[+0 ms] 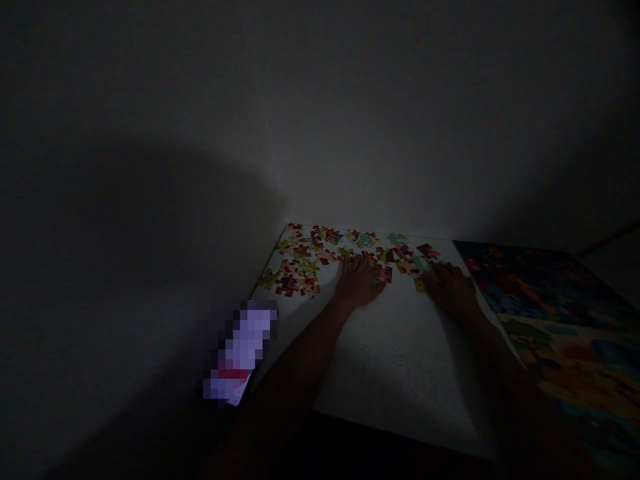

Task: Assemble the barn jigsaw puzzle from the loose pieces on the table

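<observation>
Many loose jigsaw puzzle pieces [301, 252] in red, green and pink lie along the far part of a white board [395, 360]. My left hand [357, 283] rests palm down at the near edge of the pieces, fingers stretched over a few of them. By its thumb is a red and pink piece [384, 273]. My right hand [453, 287] lies palm down near the board's right side, fingers extended. Just left of its fingertips is a small yellowish piece [420, 285]. The dim light hides detail under both hands.
A phone-like device with a lit, blurred screen [247, 350] stands at the board's left edge. Pale walls [360, 153] rise behind and to the left. To the right lie colourful pictures, a dark one [530, 280] and a brighter one with a tree [575, 373].
</observation>
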The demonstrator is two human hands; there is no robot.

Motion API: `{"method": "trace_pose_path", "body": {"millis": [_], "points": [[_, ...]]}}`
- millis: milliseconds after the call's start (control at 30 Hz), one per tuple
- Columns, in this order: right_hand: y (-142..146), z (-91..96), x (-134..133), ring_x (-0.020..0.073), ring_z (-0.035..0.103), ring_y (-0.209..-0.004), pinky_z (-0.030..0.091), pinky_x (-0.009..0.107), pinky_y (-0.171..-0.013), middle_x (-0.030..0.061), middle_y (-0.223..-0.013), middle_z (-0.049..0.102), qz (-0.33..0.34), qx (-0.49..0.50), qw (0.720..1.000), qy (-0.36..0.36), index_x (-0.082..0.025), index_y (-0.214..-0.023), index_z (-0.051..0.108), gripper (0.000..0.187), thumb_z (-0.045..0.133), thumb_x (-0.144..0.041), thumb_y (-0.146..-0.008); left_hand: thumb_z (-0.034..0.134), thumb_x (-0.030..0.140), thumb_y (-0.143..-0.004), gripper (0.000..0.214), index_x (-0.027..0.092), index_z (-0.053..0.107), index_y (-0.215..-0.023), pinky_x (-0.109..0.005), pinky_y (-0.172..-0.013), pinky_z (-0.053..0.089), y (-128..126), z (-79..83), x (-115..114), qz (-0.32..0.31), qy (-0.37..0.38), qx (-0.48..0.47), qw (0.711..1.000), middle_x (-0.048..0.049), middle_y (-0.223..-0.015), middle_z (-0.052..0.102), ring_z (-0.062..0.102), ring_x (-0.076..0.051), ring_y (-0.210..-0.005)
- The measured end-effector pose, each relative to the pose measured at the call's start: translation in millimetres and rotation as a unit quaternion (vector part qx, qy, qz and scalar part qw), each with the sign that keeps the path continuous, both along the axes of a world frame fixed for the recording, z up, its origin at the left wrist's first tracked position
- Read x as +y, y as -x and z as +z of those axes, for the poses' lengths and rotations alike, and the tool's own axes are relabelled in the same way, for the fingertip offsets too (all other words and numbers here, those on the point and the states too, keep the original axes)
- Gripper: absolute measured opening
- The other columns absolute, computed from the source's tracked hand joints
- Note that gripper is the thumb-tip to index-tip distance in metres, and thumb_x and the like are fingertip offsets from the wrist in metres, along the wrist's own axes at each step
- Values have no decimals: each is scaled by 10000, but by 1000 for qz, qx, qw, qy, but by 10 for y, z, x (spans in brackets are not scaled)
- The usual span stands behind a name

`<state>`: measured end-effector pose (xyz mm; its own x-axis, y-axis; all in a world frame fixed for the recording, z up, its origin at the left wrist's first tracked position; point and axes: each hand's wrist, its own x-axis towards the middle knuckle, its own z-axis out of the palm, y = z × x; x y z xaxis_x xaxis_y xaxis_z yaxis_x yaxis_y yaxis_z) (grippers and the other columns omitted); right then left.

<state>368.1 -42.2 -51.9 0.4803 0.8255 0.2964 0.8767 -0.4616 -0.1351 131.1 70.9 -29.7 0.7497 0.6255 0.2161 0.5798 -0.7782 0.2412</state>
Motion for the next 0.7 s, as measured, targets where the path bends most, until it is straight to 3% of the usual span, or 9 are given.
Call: {"method": "trace_pose_path", "body": {"millis": [100,200,267,367,500,700], "points": [[285,60,-86,370,436,-1320,321,579,-1064,222,-1434,481,26,18,999,29,-133,-1387,500,622,395,-544,-932,382,465,-977,462,283,522,-1378,-576,-1180,180,-25,25,-11,56,0,-2,998,-92,-1538,396,296,-309,-1444],[500,88,-104,346,352,-1391,261,583,-1102,161,-1511,411,116,31,992,46,-239,-1394,507,592,468,-570,-905,345,423,-993,465,277,493,-1410,-567,-1180,180,-59,39,-2,90,5,0,996,-104,-1544,384,283,-309,-1451],[549,97,-78,346,343,-1397,214,611,-1111,132,-1512,420,128,54,989,46,-284,-1371,533,544,482,-561,-906,340,404,-996,468,269,482,-1420,-562,-1181,179,-71,42,16,90,9,9,996,-108,-1546,381,280,-309,-1452],[518,104,-21,328,363,-1383,178,606,-1121,123,-1495,442,91,100,991,17,-276,-1348,553,486,445,-512,-937,370,379,-987,456,261,493,-1410,-564,-1181,173,-56,51,36,64,10,22,998,-107,-1542,386,286,-311,-1448],[462,110,28,342,358,-1371,154,594,-1116,184,-1458,462,5,135,990,-37,-170,-1357,533,483,389,-424,-972,439,351,-959,419,257,547,-1353,-564,-1183,186,-17,82,34,23,23,27,999,-75,-1504,449,326,-300,-1424],[442,104,-2,348,394,-1331,211,550,-1085,204,-1417,496,2,118,992,-54,-145,-1264,593,456,381,-415,-966,481,308,-938,389,252,589,-1308,-552,-1197,177,-21,117,-10,17,-1,-2,1000,-91,-1477,480,349,-278,-1419]]}}
